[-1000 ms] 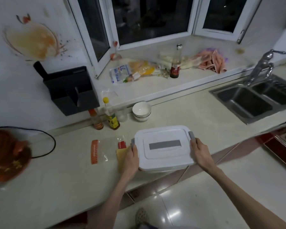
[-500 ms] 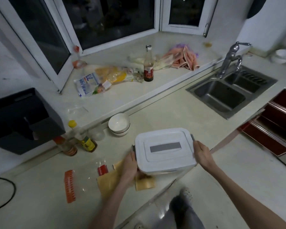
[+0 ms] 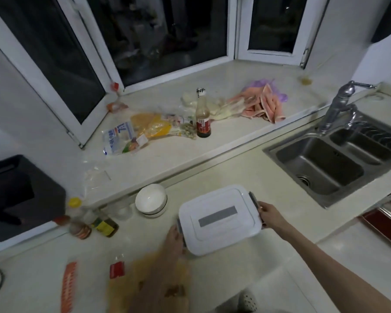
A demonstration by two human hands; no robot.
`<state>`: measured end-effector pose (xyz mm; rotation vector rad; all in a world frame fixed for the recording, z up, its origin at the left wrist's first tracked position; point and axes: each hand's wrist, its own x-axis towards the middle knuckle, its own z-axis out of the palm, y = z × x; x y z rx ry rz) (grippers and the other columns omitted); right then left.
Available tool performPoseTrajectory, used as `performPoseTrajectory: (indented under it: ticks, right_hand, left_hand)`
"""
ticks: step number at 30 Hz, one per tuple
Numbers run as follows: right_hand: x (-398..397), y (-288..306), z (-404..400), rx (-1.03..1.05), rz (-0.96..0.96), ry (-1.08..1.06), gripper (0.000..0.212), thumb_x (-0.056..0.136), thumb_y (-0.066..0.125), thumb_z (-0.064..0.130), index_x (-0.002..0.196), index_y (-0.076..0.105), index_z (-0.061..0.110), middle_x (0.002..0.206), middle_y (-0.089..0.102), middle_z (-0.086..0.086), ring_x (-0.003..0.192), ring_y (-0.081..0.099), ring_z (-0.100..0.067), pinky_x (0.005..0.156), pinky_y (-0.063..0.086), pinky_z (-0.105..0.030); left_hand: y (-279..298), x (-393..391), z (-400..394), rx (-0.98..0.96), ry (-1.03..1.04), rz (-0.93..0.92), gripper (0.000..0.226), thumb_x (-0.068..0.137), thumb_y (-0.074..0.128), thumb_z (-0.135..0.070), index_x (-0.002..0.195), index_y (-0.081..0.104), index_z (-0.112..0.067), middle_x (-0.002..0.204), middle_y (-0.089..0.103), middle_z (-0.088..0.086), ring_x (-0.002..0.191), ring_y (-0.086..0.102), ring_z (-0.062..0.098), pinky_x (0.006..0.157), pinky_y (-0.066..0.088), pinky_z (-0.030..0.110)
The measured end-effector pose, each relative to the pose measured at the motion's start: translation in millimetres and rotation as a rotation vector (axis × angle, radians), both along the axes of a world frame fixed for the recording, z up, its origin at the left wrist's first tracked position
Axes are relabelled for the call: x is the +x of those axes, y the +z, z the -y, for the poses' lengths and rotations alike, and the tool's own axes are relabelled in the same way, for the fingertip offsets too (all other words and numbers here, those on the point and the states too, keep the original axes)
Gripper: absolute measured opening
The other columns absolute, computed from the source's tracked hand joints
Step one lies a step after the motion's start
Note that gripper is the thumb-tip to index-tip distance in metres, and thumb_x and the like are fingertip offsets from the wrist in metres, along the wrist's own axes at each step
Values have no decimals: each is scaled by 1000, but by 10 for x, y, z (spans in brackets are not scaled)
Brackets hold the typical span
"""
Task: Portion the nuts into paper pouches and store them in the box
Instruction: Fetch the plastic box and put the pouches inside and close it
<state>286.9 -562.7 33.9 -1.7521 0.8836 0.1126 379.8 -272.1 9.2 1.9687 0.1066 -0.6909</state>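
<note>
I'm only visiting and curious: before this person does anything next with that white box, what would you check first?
1. Both hands on the box ends: ok. The left hand and right hand each grip a grey end latch of the white box.
2. Lid seated: ok, it looks flat.
3. Latches locked: cannot tell.
4. Pouches inside: cannot tell, the lid hides them.
5. Room around the box: ok, though the stacked bowls stand close on its left.
6. Brown paper pouches left outside: not ok, still on the counter.
</note>
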Motion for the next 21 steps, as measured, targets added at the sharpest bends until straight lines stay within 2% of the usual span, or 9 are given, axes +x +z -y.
performPoseTrajectory:
  ticks: [3, 6, 8, 10, 12, 14, 16, 18, 21]
  right_hand:
    - [77, -142, 168, 4, -88, 60, 34, 96, 38, 8, 122, 60, 8, 88, 67, -15, 69, 64, -22, 59, 55, -29]
    - [99, -286, 280, -30, -215, 168, 38, 92, 42, 3, 126, 56, 6, 78, 66, -11, 59, 61, -19, 53, 53, -23]
    - [94, -347, 309, -105, -263, 240, 38, 87, 46, 2, 124, 55, 5, 80, 67, -13, 62, 62, -21, 56, 51, -24]
    - [100, -380, 313, -237, -257, 251, 37, 84, 53, 3, 120, 51, 6, 91, 65, -16, 72, 62, -26, 62, 48, -27]
    - [116, -382, 288, -377, -206, 224, 35, 81, 60, 5, 115, 50, 9, 102, 55, -14, 84, 61, -31, 66, 43, -30]
    - [136, -381, 240, -412, -178, 249, 22, 82, 56, 6, 104, 58, 6, 97, 55, -11, 88, 62, -33, 64, 40, -29]
    - [170, -401, 226, -392, -199, 314, 20, 82, 49, 3, 93, 65, -3, 88, 66, -17, 83, 64, -34, 58, 37, -29]
    - [203, -386, 236, -365, -208, 336, 21, 82, 46, 1, 85, 64, -8, 84, 68, -22, 77, 65, -33, 55, 39, -31]
    - [243, -299, 230, -351, -204, 385, 26, 90, 43, 7, 65, 50, 3, 69, 59, -20, 67, 61, -32, 51, 34, -30]
  left_hand:
    - [-25, -53, 165, -10, 25, 63, 27, 103, 40, -19, 115, 52, 2, 101, 60, 29, 74, 63, 31, 50, 52, 34]
    - [-61, -215, 175, 11, 22, 166, 20, 101, 41, -15, 90, 57, -9, 80, 60, 14, 57, 57, 14, 47, 45, 26]
    - [-125, -294, 110, 37, 20, 156, 20, 99, 44, -5, 102, 60, -18, 86, 66, 2, 67, 62, 10, 56, 50, 25]
    - [-195, -280, 52, 125, -64, 228, 18, 95, 52, -1, 102, 65, -12, 88, 69, 2, 75, 64, 12, 65, 54, 30]
    - [-196, -259, 38, 202, -93, 253, 23, 90, 56, 2, 72, 67, -9, 68, 67, 4, 60, 59, 12, 58, 47, 37]
    - [-220, -214, 35, 232, -48, 277, 41, 83, 56, 2, 50, 49, -21, 50, 53, -6, 49, 42, 3, 49, 33, 32]
    - [-223, -159, 78, 245, 31, 250, 41, 81, 56, 0, 56, 47, -31, 58, 50, -17, 52, 41, -4, 51, 36, 22]
    - [-173, -128, 142, 259, 145, 159, 29, 85, 56, -2, 77, 60, -30, 84, 56, -15, 71, 52, -5, 60, 46, 11]
    - [-205, -64, 231, 329, 198, 128, 17, 88, 57, -9, 101, 69, -11, 110, 64, 5, 101, 61, 21, 84, 52, 29]
